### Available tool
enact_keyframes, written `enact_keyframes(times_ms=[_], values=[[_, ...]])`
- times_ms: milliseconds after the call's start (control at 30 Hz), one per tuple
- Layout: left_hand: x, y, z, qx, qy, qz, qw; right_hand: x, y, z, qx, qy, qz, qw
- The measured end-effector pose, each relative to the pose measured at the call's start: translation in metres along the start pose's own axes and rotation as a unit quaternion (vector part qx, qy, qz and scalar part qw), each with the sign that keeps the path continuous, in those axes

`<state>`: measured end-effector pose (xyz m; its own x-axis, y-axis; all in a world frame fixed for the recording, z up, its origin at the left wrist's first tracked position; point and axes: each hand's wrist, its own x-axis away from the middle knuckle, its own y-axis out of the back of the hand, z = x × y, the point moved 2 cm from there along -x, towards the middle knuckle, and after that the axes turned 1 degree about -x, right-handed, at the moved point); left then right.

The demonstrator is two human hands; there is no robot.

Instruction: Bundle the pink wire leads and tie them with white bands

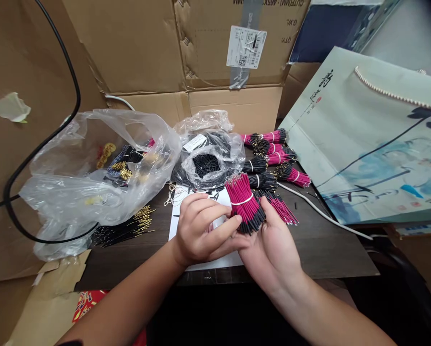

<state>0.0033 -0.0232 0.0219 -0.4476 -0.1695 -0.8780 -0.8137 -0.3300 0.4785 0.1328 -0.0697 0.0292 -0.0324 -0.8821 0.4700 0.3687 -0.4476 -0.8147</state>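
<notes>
A bundle of magenta wires (240,190) with black sleeve ends and silvery tips is tied round the middle by a white rubber band. Underneath and along its right side, my right hand (275,247) supports it, thumb against the black ends. My left hand (204,230) is curled at the bundle's left side, its fingertips pressing on it. Loose magenta wires (282,207) lie just behind my right thumb. Below the hands is a white paper sheet (175,223), partly covered, with small black tube pieces on it.
A clear bag of black tube pieces (206,166) stands behind the hands. Several banded wire bundles (282,156) lie at right, beside a white cable (319,206) and paper gift bag (374,144). Left are a plastic bag (74,192), black wires (123,230) and rubber bands (174,194).
</notes>
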Motion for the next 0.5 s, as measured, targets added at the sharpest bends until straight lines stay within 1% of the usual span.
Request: enact_keyframes(times_ms=[67,100,133,200,233,267,300,367,433,467,500], values=[[-0.005,0.006,0.0,-0.026,0.001,0.008,1.0,-0.002,0.002,0.002,0.033,-0.015,-0.025,0.999],[-0.008,0.008,0.0,-0.048,-0.002,0.036,0.998,-0.004,0.004,0.003,0.057,-0.022,-0.031,0.998],[-0.012,0.01,0.0,-0.074,-0.009,0.082,0.994,-0.006,0.005,0.005,0.084,-0.028,-0.03,0.996],[-0.017,0.013,0.0,-0.124,-0.013,0.201,0.972,-0.011,0.008,0.009,0.136,-0.029,-0.01,0.99],[-0.019,0.014,0.0,-0.146,-0.011,0.245,0.959,-0.013,0.01,0.011,0.159,-0.024,0.004,0.987],[-0.021,0.015,0.0,-0.166,-0.009,0.273,0.947,-0.014,0.011,0.012,0.181,-0.021,0.018,0.983],[-0.022,0.016,0.0,-0.185,-0.009,0.286,0.94,-0.016,0.013,0.014,0.201,-0.021,0.03,0.979],[-0.022,0.015,-0.002,-0.21,-0.025,0.279,0.936,-0.017,0.015,0.016,0.228,-0.025,0.056,0.972],[-0.021,0.012,-0.003,-0.205,-0.037,0.283,0.936,-0.015,0.015,0.021,0.241,-0.035,0.087,0.966],[-0.02,0.01,-0.002,-0.189,-0.028,0.299,0.935,-0.014,0.015,0.025,0.25,-0.047,0.105,0.961],[-0.019,0.008,0.0,-0.161,-0.004,0.32,0.934,-0.013,0.014,0.029,0.262,-0.061,0.123,0.955]])
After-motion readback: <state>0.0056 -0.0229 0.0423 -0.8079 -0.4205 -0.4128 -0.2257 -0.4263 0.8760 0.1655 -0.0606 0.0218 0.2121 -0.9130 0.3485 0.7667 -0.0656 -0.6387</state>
